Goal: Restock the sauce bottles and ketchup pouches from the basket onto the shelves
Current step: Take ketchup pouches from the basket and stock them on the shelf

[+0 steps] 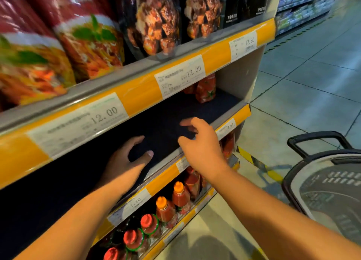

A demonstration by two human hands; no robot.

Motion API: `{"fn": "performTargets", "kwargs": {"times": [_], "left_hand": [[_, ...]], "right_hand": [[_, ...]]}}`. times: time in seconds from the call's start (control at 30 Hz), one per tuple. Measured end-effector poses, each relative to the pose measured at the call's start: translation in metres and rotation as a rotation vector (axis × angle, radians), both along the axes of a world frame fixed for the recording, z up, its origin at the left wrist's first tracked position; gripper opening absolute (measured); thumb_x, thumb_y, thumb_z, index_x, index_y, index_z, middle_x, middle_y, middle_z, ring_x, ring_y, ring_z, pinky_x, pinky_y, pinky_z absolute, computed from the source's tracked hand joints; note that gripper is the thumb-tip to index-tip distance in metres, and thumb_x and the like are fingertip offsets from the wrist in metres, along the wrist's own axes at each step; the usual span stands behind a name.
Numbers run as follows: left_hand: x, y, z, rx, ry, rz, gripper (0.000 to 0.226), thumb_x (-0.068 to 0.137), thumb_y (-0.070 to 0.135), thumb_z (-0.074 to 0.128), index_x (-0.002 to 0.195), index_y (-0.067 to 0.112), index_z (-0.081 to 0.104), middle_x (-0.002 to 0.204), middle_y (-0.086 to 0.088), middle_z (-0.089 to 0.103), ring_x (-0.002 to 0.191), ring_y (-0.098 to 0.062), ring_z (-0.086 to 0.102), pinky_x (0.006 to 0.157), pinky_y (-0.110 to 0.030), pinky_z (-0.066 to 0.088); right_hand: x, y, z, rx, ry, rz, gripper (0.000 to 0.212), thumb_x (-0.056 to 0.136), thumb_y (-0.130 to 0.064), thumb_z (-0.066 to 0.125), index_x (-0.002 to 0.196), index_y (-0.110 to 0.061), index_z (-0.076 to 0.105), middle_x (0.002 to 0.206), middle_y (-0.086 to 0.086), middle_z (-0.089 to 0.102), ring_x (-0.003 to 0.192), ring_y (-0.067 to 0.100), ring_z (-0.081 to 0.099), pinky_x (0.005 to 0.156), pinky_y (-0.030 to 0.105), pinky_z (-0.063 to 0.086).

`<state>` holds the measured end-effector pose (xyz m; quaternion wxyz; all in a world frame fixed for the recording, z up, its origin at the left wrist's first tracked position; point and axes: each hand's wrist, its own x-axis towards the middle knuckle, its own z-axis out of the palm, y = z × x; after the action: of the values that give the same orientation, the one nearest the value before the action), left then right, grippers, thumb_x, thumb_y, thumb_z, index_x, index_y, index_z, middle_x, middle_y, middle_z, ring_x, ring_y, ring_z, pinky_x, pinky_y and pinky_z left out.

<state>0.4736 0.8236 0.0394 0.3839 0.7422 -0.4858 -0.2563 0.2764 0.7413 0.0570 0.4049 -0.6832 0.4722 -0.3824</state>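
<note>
Both hands reach into the dark middle shelf (195,111) at the centre of the frame, and neither holds anything. The left hand (127,160) lies inside the shelf mouth with fingers and thumb loosely spread; the right hand (199,142) hovers over the shelf's front lip, fingers relaxed and slightly curled, apart from the left. The shelf floor around them is bare dark surface back to the right end, where red ketchup pouches (205,89) stand upright against the side panel. The orange price rail (136,91) of the shelf above overhangs closely. Below, at lower centre, sauce bottles (166,209) with orange and red caps stand in a row behind their own rail. The basket (322,173), grey with a black handle, sits on the tiled floor at the right edge.
</note>
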Motion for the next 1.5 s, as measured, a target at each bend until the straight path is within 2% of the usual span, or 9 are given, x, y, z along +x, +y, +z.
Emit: {"fn": "performTargets", "kwargs": {"times": [0.13, 0.23, 0.47, 0.67, 1.0, 1.13, 1.23, 1.43, 1.5], "left_hand": [[0.007, 0.038, 0.011, 0.014, 0.112, -0.018, 0.058, 0.085, 0.051, 0.074, 0.138, 0.049, 0.051, 0.140, 0.019, 0.057, 0.134, -0.005, 0.049, 0.116, -0.038, 0.038], [0.011, 0.085, 0.028, -0.028, 0.069, -0.009, 0.058, 0.081, 0.060, 0.067, 0.136, 0.051, 0.051, 0.140, 0.021, 0.057, 0.132, 0.005, 0.048, 0.113, -0.030, 0.038], [0.009, 0.247, 0.062, -0.084, -0.052, 0.157, 0.048, 0.095, 0.033, 0.071, 0.137, 0.049, 0.054, 0.139, 0.031, 0.053, 0.133, 0.012, 0.045, 0.111, -0.027, 0.040], [0.019, 0.406, 0.076, -0.087, 0.035, 0.421, 0.049, 0.094, 0.037, 0.072, 0.131, 0.062, 0.052, 0.138, 0.036, 0.054, 0.130, 0.009, 0.048, 0.108, -0.028, 0.042], [-0.001, 0.623, 0.095, -0.091, -0.052, 0.791, 0.051, 0.092, 0.042, 0.073, 0.135, 0.059, 0.053, 0.139, 0.038, 0.051, 0.134, 0.014, 0.042, 0.113, -0.029, 0.039], [-0.009, 0.700, 0.091, -0.107, -0.080, 0.988, 0.047, 0.086, 0.049, 0.072, 0.129, 0.059, 0.058, 0.134, 0.037, 0.056, 0.129, 0.014, 0.047, 0.110, -0.028, 0.041], [-0.019, 0.751, 0.081, -0.123, -0.055, 1.105, 0.042, 0.093, 0.035, 0.074, 0.130, 0.050, 0.062, 0.135, 0.033, 0.058, 0.131, 0.009, 0.049, 0.112, -0.032, 0.041], [-0.041, 0.848, 0.050, -0.120, -0.006, 1.346, 0.038, 0.084, 0.048, 0.071, 0.120, 0.037, 0.070, 0.121, 0.028, 0.069, 0.115, 0.006, 0.063, 0.097, -0.031, 0.052], [-0.051, 0.875, 0.038, -0.119, 0.051, 1.453, 0.023, 0.089, 0.029, 0.076, 0.112, 0.031, 0.072, 0.109, 0.016, 0.076, 0.103, -0.003, 0.071, 0.085, -0.026, 0.057]], "right_hand": [[0.008, 0.058, 0.015, -0.027, -0.040, 0.093, 0.033, 0.093, -0.014, 0.067, 0.121, -0.031, 0.062, 0.128, -0.018, 0.054, 0.110, -0.011, 0.048, 0.088, 0.004, 0.037], [0.018, 0.094, 0.026, -0.058, 0.030, 0.211, 0.035, 0.093, -0.014, 0.068, 0.123, -0.030, 0.061, 0.129, -0.018, 0.051, 0.111, -0.022, 0.043, 0.085, -0.003, 0.032], [0.050, 0.193, 0.058, -0.030, 0.252, 0.511, 0.041, 0.094, -0.026, 0.067, 0.131, -0.041, 0.054, 0.135, -0.022, 0.051, 0.089, -0.010, 0.056, 0.078, 0.016, 0.048], [0.078, 0.284, 0.090, -0.083, 0.270, 0.707, 0.045, 0.097, -0.039, 0.066, 0.140, -0.041, 0.052, 0.140, -0.027, 0.052, 0.128, -0.001, 0.051, 0.105, 0.032, 0.049], [0.129, 0.445, 0.107, -0.207, 0.340, 1.068, 0.044, 0.094, -0.043, 0.068, 0.135, -0.045, 0.053, 0.127, -0.029, 0.053, 0.110, -0.008, 0.052, 0.089, 0.012, 0.041], [0.147, 0.506, 0.111, -0.259, 0.345, 1.185, 0.042, 0.093, -0.040, 0.068, 0.133, -0.045, 0.055, 0.127, -0.028, 0.054, 0.117, -0.002, 0.053, 0.099, 0.025, 0.046], [0.157, 0.553, 0.114, -0.290, 0.343, 1.293, 0.042, 0.094, -0.036, 0.068, 0.132, -0.047, 0.053, 0.128, -0.032, 0.050, 0.119, -0.005, 0.049, 0.105, 0.025, 0.043], [0.171, 0.643, 0.088, -0.280, 0.423, 1.525, 0.044, 0.096, -0.039, 0.067, 0.136, -0.043, 0.050, 0.128, -0.025, 0.047, 0.120, -0.001, 0.047, 0.102, 0.023, 0.040], [0.170, 0.670, 0.073, -0.243, 0.470, 1.609, 0.043, 0.097, -0.037, 0.067, 0.135, -0.043, 0.049, 0.128, -0.020, 0.046, 0.126, 0.004, 0.047, 0.103, 0.023, 0.040]]}}
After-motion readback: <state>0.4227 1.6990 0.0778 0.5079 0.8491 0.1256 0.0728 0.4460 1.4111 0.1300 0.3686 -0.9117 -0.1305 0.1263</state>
